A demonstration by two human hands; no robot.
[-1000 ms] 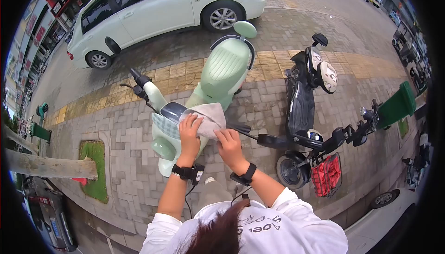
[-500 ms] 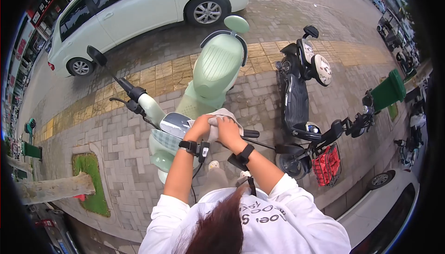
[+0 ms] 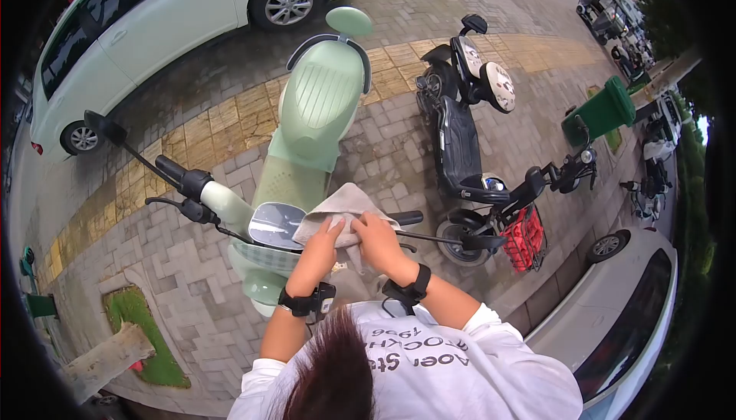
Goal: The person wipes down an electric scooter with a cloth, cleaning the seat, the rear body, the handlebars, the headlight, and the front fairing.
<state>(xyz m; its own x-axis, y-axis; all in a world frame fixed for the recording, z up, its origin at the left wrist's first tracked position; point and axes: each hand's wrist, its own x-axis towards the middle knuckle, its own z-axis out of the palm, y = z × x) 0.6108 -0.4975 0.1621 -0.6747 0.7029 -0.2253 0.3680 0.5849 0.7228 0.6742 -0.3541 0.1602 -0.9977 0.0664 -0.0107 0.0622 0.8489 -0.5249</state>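
A light beige cloth (image 3: 346,202) is spread between my two hands, over the right part of a mint-green scooter's handlebar area. My left hand (image 3: 320,245) grips the cloth's near left edge, fingers bent onto it. Close beside it, my right hand (image 3: 374,240) holds the near right edge. Just left of the cloth lies the scooter's glossy dash panel (image 3: 274,225). The left handlebar grip (image 3: 170,168) and its brake lever stick out to the left, while the black right grip (image 3: 406,218) shows past the cloth. The scooter's ribbed green seat (image 3: 322,94) is farther ahead.
A black electric scooter (image 3: 460,148) with a red basket (image 3: 524,242) stands to the right. Beyond it is a green bin (image 3: 602,113). White cars flank the area, one (image 3: 165,36) ahead left, another (image 3: 606,320) at right. A mirror (image 3: 481,243) juts rightward.
The cloth was bunched under my hands and is now opened out wider. My hands have drawn nearer to my body. The whole view has shifted, so the scooters appear farther left.
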